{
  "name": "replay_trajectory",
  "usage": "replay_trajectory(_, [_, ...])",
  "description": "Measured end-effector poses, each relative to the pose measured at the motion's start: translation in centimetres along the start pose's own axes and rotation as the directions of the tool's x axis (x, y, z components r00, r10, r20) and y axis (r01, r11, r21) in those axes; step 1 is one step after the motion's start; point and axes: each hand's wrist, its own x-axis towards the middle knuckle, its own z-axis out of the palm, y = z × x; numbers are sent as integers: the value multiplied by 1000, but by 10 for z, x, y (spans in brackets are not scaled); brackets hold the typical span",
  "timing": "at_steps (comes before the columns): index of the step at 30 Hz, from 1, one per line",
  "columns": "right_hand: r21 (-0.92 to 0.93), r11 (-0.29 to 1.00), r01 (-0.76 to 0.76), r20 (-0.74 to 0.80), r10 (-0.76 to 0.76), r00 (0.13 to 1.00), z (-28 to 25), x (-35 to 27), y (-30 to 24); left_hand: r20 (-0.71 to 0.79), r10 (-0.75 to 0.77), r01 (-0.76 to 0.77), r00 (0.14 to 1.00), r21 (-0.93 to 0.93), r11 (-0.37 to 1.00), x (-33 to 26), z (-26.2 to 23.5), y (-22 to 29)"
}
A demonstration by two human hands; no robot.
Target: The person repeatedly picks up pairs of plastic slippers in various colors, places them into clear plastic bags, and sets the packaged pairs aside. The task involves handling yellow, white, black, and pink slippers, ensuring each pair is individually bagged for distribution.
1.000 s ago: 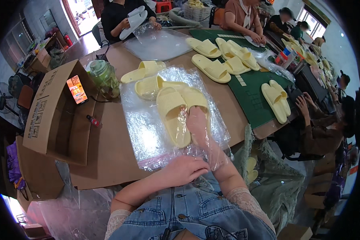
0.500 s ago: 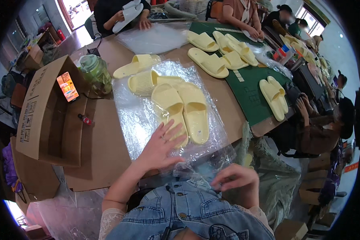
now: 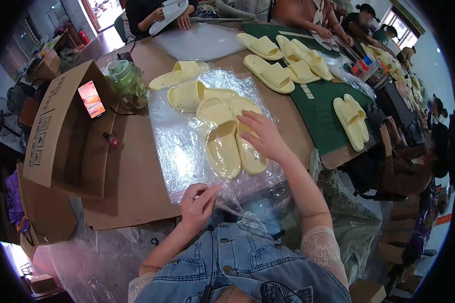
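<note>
A pair of pale yellow slippers, the left slipper (image 3: 222, 149) and the right slipper (image 3: 253, 156), lies side by side at the clear plastic bags (image 3: 174, 151) on the table. I cannot tell whether film covers them. My right hand (image 3: 264, 135) rests on the right slipper's strap, fingers stretched out. At the bags' near edge, my left hand (image 3: 198, 204) is closed, thumb and fingers pinching the plastic. Just beyond the pair, another yellow slipper (image 3: 187, 96) lies on the bags, with one more (image 3: 179, 76) behind it.
An open cardboard box (image 3: 60, 136) on the left has a lit phone (image 3: 91, 100) leaning inside. Behind it stands a green-lidded jar (image 3: 124, 83). More yellow slippers (image 3: 270, 73) lie around a green mat (image 3: 323, 126). Several people work around the table.
My right hand has come up from the near edge onto the right slipper. My left hand has drawn back from the left slipper to the bags' near edge and closed there.
</note>
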Motion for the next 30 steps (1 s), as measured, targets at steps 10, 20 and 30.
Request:
replay_trajectory(10, [-216, 967, -134, 15, 141, 990, 42, 12, 18, 175, 50, -63, 983, 70, 996, -1, -9, 10])
replay_trajectory(20, [-121, 979, -164, 117, 179, 977, 31, 17, 21, 176, 4, -19, 984, 84, 996, 50, 32, 37])
replay_trajectory(30, [-71, 982, -177, 108, 184, 977, 36, 17, 25, 203, 413, -411, 888, -57, 910, 14, -27, 18])
